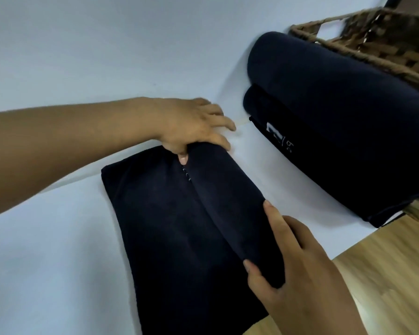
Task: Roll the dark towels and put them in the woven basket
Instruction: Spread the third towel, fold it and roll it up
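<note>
A dark navy towel (169, 228) lies flat on the white surface, with its right side rolled into a tube (237, 201). My left hand (191, 124) grips the far end of that roll, thumb tucked under the fold. My right hand (295, 269) grips the near end, fingers over the roll. To the right, two more dark towels (336, 126) lie stacked and rolled or folded, one with a white label. The woven basket (373, 42) stands at the top right, just behind them.
The white surface (58, 262) stretches left and back to a pale wall (107, 44). A wooden floor or tabletop (392, 274) shows at the lower right, past the white surface's edge.
</note>
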